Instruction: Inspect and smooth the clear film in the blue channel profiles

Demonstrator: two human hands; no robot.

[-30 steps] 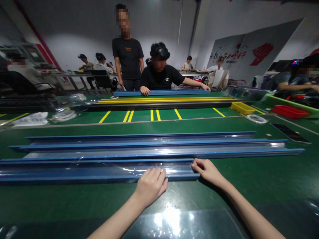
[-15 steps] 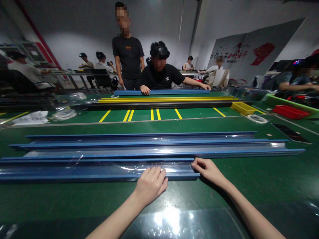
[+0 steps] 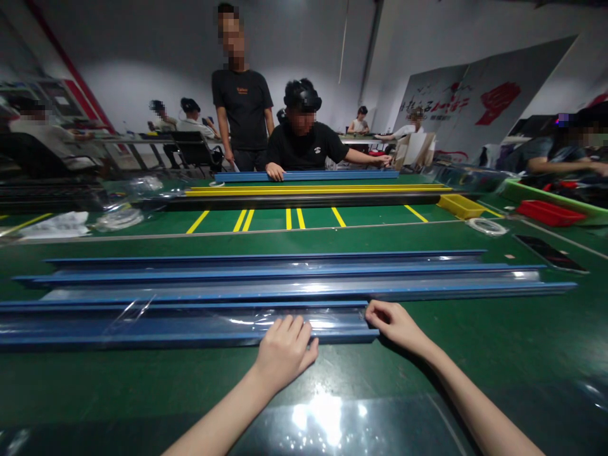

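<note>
A long blue U-shaped channel (image 3: 190, 342) lies across the near part of the table, with clear plastic film (image 3: 213, 321) along its inside. My left hand (image 3: 285, 348) is curled over the channel's near wall, fingers inside and thumb out to the side. At the channel's right end my right hand (image 3: 392, 323) is closed in a pinch, thumb against forefinger. The pinch seems to be on the film's end, though the fingertips hide most of it. Just behind, two more blue channels (image 3: 380, 272) lined with film lie side by side.
Across the green table (image 3: 427, 405) sits a co-worker (image 3: 308, 142) with one hand on another blue channel (image 3: 332, 177). Yellow strips (image 3: 323, 189), a yellow tray (image 3: 460, 206), a red tray (image 3: 551, 213), a phone (image 3: 551, 253) and coiled tubing (image 3: 487, 227) lie farther back.
Both my hands stay in nearly the same places on the channel. The co-worker's outstretched hand has lifted off the far channel's end. My view has shifted very slightly.
</note>
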